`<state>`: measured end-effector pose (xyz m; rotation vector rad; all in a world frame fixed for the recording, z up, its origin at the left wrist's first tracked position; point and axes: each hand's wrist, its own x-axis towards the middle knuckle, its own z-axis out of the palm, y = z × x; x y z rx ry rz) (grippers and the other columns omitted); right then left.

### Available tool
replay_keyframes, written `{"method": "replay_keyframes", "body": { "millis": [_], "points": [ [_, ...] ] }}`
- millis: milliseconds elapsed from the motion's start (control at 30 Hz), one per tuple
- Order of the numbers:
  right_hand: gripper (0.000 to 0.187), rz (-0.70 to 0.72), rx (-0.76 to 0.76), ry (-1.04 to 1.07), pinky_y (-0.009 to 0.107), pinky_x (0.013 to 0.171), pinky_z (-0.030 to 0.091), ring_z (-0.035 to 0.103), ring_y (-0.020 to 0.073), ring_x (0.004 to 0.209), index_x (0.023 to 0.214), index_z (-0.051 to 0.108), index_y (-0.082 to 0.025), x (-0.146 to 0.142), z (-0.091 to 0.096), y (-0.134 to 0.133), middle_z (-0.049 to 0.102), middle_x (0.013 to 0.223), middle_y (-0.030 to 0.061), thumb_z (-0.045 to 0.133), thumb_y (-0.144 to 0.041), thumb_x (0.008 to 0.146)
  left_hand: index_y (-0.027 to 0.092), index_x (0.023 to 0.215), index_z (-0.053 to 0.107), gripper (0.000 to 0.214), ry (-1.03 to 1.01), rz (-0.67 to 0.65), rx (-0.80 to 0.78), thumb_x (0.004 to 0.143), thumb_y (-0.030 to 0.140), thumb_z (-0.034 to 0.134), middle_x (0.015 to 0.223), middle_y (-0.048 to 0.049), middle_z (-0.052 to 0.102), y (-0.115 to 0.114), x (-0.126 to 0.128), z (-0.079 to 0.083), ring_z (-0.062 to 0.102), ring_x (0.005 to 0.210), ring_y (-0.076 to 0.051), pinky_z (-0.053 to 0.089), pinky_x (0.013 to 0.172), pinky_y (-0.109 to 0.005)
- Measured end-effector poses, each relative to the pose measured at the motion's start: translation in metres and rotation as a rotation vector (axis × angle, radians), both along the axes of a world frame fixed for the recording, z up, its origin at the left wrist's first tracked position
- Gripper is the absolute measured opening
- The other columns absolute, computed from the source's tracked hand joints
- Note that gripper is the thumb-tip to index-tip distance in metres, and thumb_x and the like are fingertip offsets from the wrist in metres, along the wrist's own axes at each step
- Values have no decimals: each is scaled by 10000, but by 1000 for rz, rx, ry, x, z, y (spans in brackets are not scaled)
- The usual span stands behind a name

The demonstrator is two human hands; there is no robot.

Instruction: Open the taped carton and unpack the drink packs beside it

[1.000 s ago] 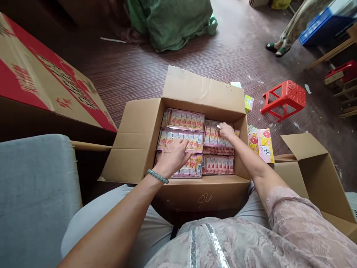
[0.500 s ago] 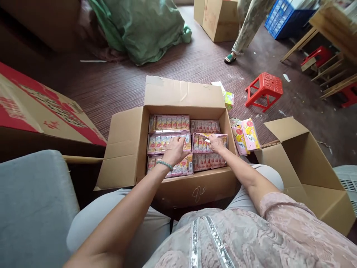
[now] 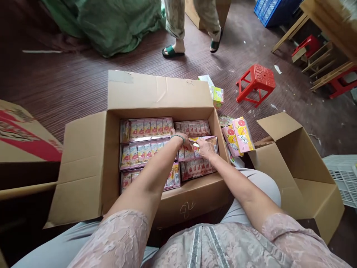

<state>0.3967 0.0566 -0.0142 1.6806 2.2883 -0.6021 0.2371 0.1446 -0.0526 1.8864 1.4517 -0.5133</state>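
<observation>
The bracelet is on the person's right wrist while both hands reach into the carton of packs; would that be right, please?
Not quite: the head view shows the bracelet on the left wrist. The left hand and right hand do reach into the carton.

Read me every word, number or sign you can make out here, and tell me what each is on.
"84", or possibly "82": handwritten on the front wall of the open carton.
Packs inside it: lettering too small to read.
Pink-and-yellow boxes on the right: stylised lettering, illegible.
Green box: too small to read.
Red-printed carton at left: blurred, unreadable.
</observation>
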Motion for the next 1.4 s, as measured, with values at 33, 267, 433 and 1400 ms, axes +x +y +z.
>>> {"method": "replay_keyframes", "body": {
  "millis": [33,267,433,1400],
  "points": [
    [334,-13,3,16,309,873,524,663,248,1107,1303,634,-202,1,1,0,663,1320,98,481,-225,1007,177,725,764,568,27,-7,-20,522,691,897,967,-143,789,1,0,0,604,1239,-475,262,1158,-718],
    [297,-286,8,226,293,941,497,681,227,1119,1272,629,-203,16,27,-2,730,1219,93,445,-232,1041,135,1274,692,795,-42,82,109,583,482,879,1352,-240,635,-24,-11,31,536,1293,-450,468,1069,-553],
    [341,-492,87,412,277,896,515,702,203,1053,1339,534,-161,33,70,-15,719,1208,126,440,-347,1069,60,1215,631,603,-190,200,407,694,333,764,1256,-222,585,-76,-16,69,558,1198,-365,472,1038,-425],
    [367,415,141,-217,301,778,470,703,259,1047,1291,648,-212,-69,117,-122,748,1178,127,408,-172,1016,92,1319,549,595,-463,309,764,745,158,689,1355,-221,549,-224,-75,71,523,1335,-353,446,1192,-464]
  ]
}}
